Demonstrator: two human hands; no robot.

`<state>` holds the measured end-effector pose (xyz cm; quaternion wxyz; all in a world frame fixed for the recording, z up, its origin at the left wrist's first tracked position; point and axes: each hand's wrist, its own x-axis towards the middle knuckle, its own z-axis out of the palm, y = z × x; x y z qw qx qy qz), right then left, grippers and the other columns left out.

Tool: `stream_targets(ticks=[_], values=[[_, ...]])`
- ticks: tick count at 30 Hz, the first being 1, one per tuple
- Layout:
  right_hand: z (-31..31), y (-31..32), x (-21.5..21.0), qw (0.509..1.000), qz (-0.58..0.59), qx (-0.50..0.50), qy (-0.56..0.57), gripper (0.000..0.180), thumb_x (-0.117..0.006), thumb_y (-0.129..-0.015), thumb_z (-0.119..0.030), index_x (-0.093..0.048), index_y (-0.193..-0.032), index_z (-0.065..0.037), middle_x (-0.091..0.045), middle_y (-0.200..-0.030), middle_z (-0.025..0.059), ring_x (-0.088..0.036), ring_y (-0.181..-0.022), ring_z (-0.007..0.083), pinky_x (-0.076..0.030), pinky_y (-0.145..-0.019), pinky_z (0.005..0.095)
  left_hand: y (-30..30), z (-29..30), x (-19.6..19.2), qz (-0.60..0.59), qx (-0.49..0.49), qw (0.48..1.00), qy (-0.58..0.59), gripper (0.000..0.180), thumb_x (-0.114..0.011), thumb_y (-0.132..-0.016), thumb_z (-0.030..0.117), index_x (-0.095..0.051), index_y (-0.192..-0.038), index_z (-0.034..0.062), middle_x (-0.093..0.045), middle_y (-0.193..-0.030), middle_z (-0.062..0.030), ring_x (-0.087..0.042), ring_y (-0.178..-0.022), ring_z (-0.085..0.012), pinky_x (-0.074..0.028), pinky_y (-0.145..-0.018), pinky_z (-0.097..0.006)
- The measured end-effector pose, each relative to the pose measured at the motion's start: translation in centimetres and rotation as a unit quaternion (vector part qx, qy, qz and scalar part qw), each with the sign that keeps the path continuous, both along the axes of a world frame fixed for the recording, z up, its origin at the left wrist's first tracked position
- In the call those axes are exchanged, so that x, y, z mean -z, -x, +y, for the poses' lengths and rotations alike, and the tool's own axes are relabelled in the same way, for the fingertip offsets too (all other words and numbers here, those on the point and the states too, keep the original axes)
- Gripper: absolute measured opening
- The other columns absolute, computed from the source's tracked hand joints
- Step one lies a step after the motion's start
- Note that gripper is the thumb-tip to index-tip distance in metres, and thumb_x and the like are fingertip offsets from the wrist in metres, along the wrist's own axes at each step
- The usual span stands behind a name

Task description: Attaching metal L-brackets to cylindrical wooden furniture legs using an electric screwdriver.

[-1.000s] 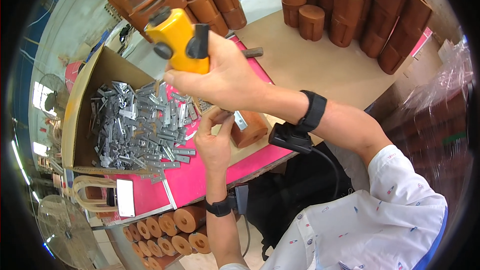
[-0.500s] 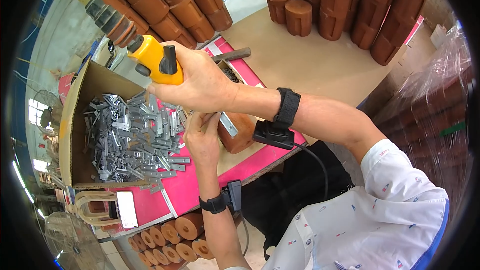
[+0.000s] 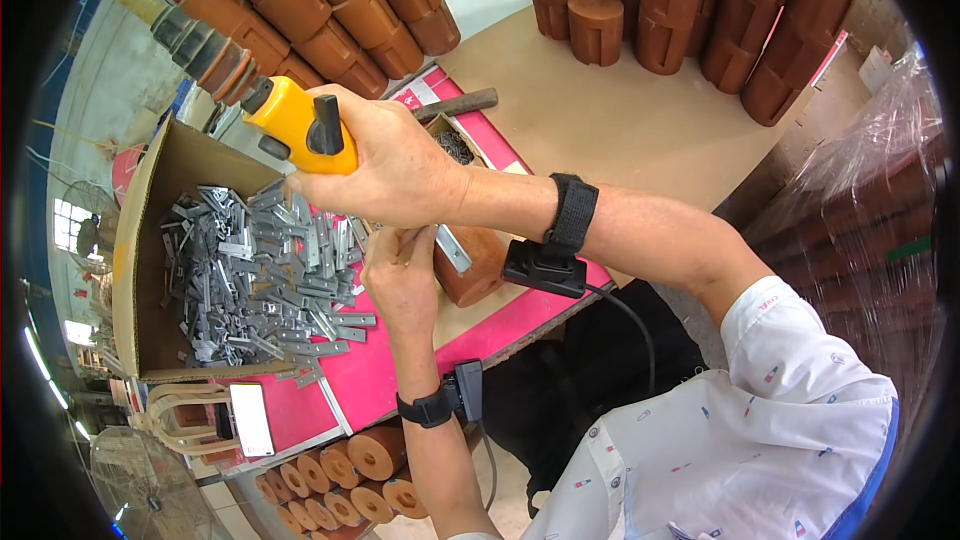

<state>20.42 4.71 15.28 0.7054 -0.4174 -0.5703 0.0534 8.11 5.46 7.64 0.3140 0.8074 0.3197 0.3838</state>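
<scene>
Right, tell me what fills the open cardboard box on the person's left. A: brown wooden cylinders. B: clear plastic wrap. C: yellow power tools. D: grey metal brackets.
D: the cardboard box holds a loose heap of grey metal brackets, lying just left of the left hand, while the right hand holds a yellow power tool above it.

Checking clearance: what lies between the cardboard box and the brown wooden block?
In the head view, the left hand sits between cardboard box and wooden block.
</scene>
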Motion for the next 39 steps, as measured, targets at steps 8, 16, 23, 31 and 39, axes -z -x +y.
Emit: stream_targets(ticks=[8,16,23,31,39], values=[[0.2,0.0,0.0,0.999,-0.023,0.014,-0.028,0.053,-0.076,-0.074,-0.017,-0.051,-0.116,0.003,-0.066,-0.086,0.0107,-0.066,-0.077,0.0171,-0.053,-0.070,0.0299,-0.3,0.0,0.8,-0.040,-0.016,0.999,0.023,0.016,-0.074,-0.079,0.009,-0.068,-0.092,0.0008,-0.067,-0.081,-0.0107,-0.063,-0.075,-0.0226,-0.048,-0.073,-0.033],[0.2,0.4,-0.1,0.998,0.040,-0.024,-0.040,0.042,-0.073,-0.069,-0.015,-0.053,-0.101,0.004,-0.062,-0.079,0.0203,-0.065,-0.074,0.0358,-0.051,-0.067,0.0379,-0.2,0.0,0.2,-0.012,-0.019,1.000,0.004,0.016,-0.073,-0.079,0.005,-0.067,-0.092,-0.0022,-0.070,-0.078,-0.0078,-0.067,-0.075,-0.0139,-0.049,-0.074,-0.028],[0.2,0.4,0.2,0.999,-0.042,0.009,-0.013,0.054,-0.075,-0.075,-0.018,-0.049,-0.118,0.002,-0.063,-0.089,0.0120,-0.065,-0.081,0.0201,-0.051,-0.074,0.0311,1.7,-0.9,0.0,0.068,0.008,0.990,0.125,0.064,-0.083,-0.067,0.016,-0.055,-0.123,0.0021,-0.056,-0.119,-0.0166,-0.057,-0.109,-0.0290,-0.045,-0.092,-0.040],[-0.3,0.5,-0.1,0.999,-0.015,-0.023,0.028,0.053,-0.073,-0.074,-0.017,-0.047,-0.116,0.002,-0.062,-0.087,0.0165,-0.064,-0.080,0.0294,-0.051,-0.073,0.0360,2.2,-1.7,1.2,0.007,0.137,0.972,0.190,0.104,-0.084,-0.060,0.015,-0.026,-0.145,0.0039,-0.037,-0.140,-0.0185,-0.038,-0.131,-0.0341,-0.031,-0.110,-0.045],[-0.1,0.3,0.1,0.999,-0.026,-0.027,0.014,0.050,-0.072,-0.073,-0.016,-0.046,-0.112,0.002,-0.063,-0.087,0.0224,-0.064,-0.082,0.0395,-0.051,-0.073,0.0413,2.0,-1.9,1.3,0.009,0.125,0.973,0.192,0.104,-0.084,-0.060,0.015,-0.026,-0.145,0.0055,-0.037,-0.140,-0.0192,-0.038,-0.130,-0.0334,-0.032,-0.109,-0.046]])
